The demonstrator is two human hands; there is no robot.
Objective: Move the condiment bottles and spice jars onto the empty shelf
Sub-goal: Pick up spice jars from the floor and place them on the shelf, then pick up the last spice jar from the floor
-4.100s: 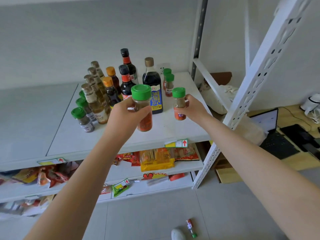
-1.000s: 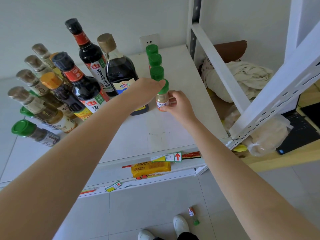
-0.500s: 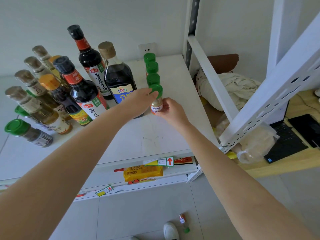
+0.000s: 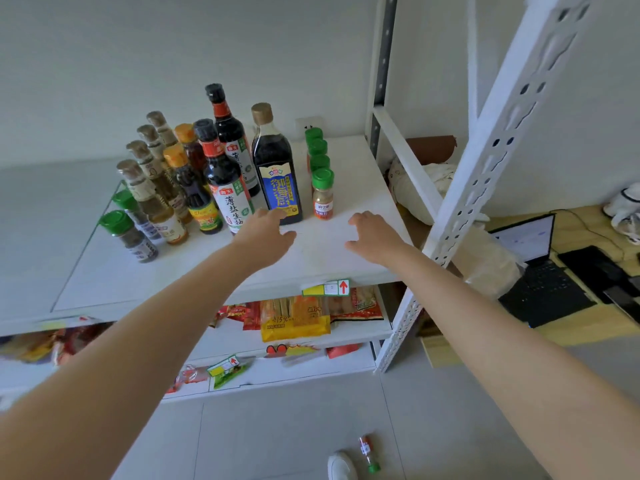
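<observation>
A front spice jar (image 4: 323, 195) with a green lid and a red-and-white label stands upright on the white shelf (image 4: 360, 168), the nearest of a row of four green-lidded jars (image 4: 316, 147) that runs back toward 12 o'clock. Just beside it at 9 o'clock stands a dark bottle with a blue label (image 4: 275, 168), and further toward 9 o'clock two soy sauce bottles (image 4: 221, 168) with red neck bands. Beyond them at 10 o'clock are orange-capped bottles (image 4: 188, 181), a line of pale-oil bottles (image 4: 147, 188) with brownish caps, and two more green-lidded pepper jars (image 4: 129, 235) at the edge of the group.

Both hands hover low over the bare front of the shelf, apart from every container. The left hand (image 4: 266, 237) has its fingers (image 4: 277, 216) loosely spread and holds nothing; its tips are near the base of the blue-label bottle, though I cannot tell if they touch it. The right hand (image 4: 374, 237) is likewise empty, its fingers relaxed and half curled, at 5 o'clock from the front spice jar.

By my judgement the task is far along: the shelf carries a full, ordered group and nothing is in hand. One small red bottle with a green cap (image 4: 367, 453) lies on the floor at 6 o'clock, beside a white shoe (image 4: 341, 466); it may be left to collect. The lower shelves hold snack packets (image 4: 294, 317), not condiments.
</observation>
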